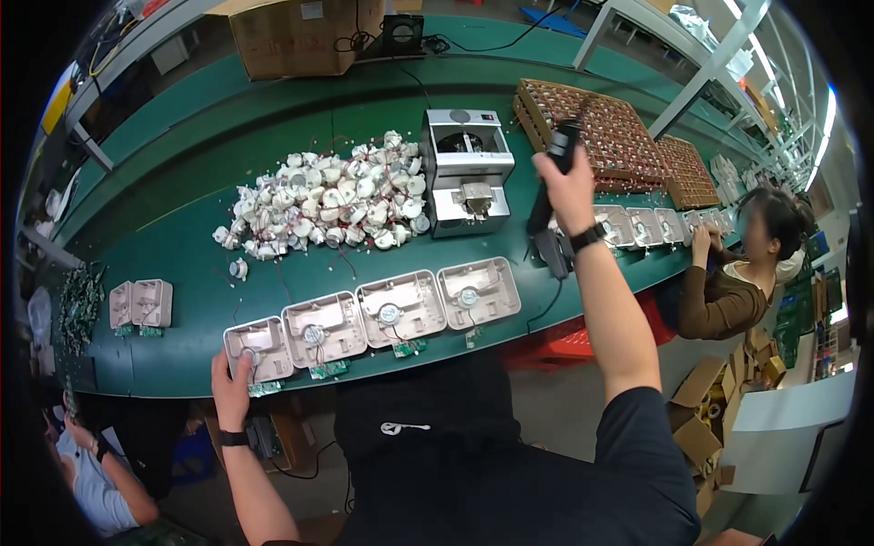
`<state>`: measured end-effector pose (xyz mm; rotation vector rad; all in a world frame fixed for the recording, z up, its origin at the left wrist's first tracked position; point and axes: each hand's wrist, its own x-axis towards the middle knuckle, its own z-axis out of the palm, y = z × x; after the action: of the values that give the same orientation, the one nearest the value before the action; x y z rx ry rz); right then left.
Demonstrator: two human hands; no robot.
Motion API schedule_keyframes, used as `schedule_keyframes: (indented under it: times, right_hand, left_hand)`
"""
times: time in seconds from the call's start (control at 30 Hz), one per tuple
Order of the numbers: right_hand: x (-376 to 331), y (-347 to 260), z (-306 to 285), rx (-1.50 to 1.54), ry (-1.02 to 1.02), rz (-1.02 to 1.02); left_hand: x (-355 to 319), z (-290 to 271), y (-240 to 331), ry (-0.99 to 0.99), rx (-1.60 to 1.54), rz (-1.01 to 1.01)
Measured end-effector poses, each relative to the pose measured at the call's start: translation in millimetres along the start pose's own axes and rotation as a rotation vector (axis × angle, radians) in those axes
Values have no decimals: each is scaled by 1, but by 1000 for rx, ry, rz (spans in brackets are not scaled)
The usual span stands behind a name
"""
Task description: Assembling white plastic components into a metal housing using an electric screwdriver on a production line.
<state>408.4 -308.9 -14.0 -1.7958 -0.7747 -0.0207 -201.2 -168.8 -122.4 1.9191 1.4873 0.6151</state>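
Observation:
My left hand (pixel 230 387) holds the near left corner of the leftmost white plastic housing (pixel 269 337). Its thumb reaches inside onto the round part there, largely covering it. To the right, three similar open housings (pixel 323 329) stand in a row, each with a round white-and-silver part (pixel 390 315) inside. Small green circuit boards (pixel 330 369) hang on wires at the near edges of the row. Raised over the right side of the bench, my right hand (pixel 572 189) is wrapped round a black electric screwdriver (pixel 564 146). A black block (pixel 553 253) with a cord sits below it.
A heap of white round parts (pixel 328 196) with wires lies behind the row. Beside it stands a grey screw feeder (pixel 469 173). Filled brown trays (pixel 601 136) are at the back right. A co-worker (pixel 742 273) handles housings at right; another person (pixel 100 473) sits at lower left.

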Motion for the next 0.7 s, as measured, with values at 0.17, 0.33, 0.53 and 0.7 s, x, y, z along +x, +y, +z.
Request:
schedule_keyframes:
  times: [0.17, 0.33, 0.53, 0.7]
  right_hand:
    - [-62, -24, -42, 506, 146, -9]
    - [-96, -25, -28, 641, 183, -8]
    - [-97, -20, -3, 506, 221, -223]
    - [-78, -19, 2, 496, 189, -141]
  left_hand:
    - [10, 0, 7, 9, 4, 62]
    - [15, 5, 0, 2, -34, 51]
    - [24, 13, 7, 5, -50, 74]
    - [39, 23, 13, 24, -75, 65]
